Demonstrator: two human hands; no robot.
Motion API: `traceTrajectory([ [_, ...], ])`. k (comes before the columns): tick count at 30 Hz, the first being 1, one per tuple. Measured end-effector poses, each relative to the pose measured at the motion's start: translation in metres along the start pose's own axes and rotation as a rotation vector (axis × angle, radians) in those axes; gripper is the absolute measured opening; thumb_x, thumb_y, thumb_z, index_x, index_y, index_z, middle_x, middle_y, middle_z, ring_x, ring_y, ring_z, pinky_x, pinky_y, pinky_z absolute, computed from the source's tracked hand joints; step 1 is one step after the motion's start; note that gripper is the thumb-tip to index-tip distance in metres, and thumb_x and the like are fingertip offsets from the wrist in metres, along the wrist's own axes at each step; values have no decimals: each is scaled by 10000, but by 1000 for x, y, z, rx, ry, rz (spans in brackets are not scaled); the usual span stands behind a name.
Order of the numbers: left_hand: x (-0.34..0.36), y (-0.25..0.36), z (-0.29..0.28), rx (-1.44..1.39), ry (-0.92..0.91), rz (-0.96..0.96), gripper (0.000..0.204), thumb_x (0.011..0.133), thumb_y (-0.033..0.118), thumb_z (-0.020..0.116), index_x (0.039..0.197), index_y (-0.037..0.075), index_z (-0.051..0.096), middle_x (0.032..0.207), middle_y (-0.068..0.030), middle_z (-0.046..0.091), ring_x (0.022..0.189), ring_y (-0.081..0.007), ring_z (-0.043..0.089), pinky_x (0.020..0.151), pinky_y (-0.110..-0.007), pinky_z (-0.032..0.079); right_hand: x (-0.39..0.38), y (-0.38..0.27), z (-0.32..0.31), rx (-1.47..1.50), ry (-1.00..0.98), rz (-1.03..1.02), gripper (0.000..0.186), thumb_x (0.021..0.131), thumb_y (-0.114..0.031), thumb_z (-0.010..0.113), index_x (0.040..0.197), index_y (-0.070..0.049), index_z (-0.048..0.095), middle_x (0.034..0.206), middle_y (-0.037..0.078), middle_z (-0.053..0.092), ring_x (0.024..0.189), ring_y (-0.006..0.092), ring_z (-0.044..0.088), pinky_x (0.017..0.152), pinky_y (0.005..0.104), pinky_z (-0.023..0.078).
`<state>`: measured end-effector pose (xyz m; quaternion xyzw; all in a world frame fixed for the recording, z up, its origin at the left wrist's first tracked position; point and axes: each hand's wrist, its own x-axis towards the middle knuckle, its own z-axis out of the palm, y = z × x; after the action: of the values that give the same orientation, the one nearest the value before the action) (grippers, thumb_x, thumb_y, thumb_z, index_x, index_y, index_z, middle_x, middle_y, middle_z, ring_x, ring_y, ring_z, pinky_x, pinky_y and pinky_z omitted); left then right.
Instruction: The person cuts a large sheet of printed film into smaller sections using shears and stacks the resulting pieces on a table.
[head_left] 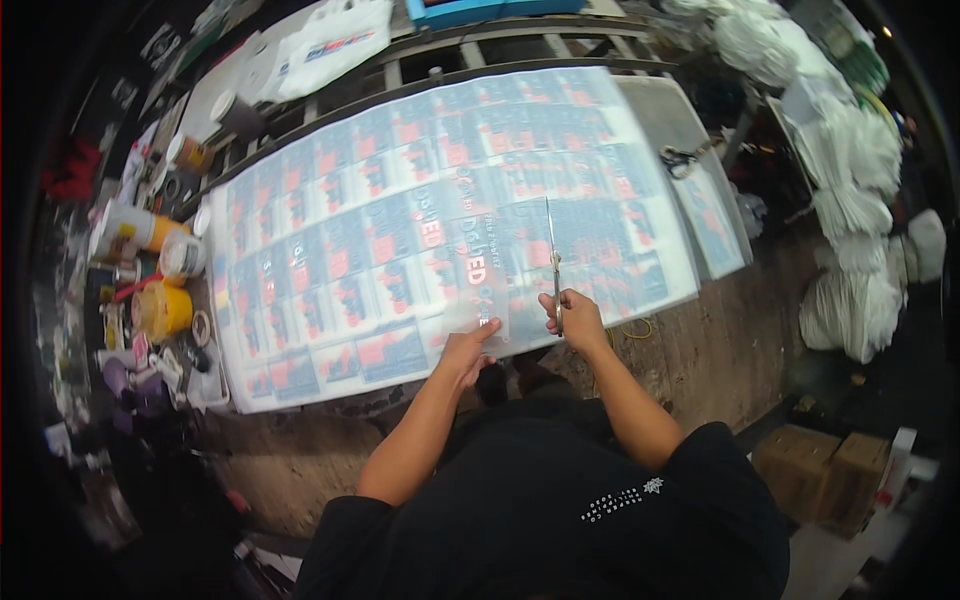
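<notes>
Two grips are occupied at the near edge of the large printed sheet [335, 215]. The left grip [468, 357], thumb uppermost, pinches a translucent printed strip [468, 245] that lies over the sheet's middle; the right grip [574, 318] is closed round the handles of metal scissors [555, 258], their blades pointing toward the sheet's far edge. Left of the sheet stands a yellow tub [164, 312]; just beside its right edge lie dark-handled scissors [680, 163], with white bundles [850, 300] well to its right.
</notes>
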<state>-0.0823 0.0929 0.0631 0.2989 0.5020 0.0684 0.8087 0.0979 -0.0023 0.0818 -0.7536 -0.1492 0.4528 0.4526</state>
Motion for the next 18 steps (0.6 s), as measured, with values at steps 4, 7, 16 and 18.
traceTrajectory([
  [4,52,-23,15,90,107,152,325,803,236,675,1042,48,560,943,-62,584,781,-171,554,501,-297,426,-30,-2,-32,-222,153,-24,392,813,-389,654,838,-2,606,689,85,595,585,172,579,557,306,465],
  [7,83,-26,16,74,109,262,240,803,174,665,978,37,575,853,-65,601,685,-179,579,464,-287,426,-24,28,-38,-426,248,-198,406,792,-416,640,929,-35,630,914,167,625,873,344,593,737,400,462],
  [16,-7,-40,40,382,295,432,649,807,333,685,1242,17,321,762,-109,552,440,-175,437,395,-288,380,4,41,-105,-548,456,-406,174,754,-187,561,835,-38,603,838,178,579,804,363,593,713,441,478],
  [18,16,-54,2,659,635,793,621,819,300,664,1226,-43,343,996,-211,503,832,-300,505,723,-421,439,15,45,-124,-583,413,-465,169,755,-182,561,836,-40,605,861,167,556,805,347,593,713,436,481],
])
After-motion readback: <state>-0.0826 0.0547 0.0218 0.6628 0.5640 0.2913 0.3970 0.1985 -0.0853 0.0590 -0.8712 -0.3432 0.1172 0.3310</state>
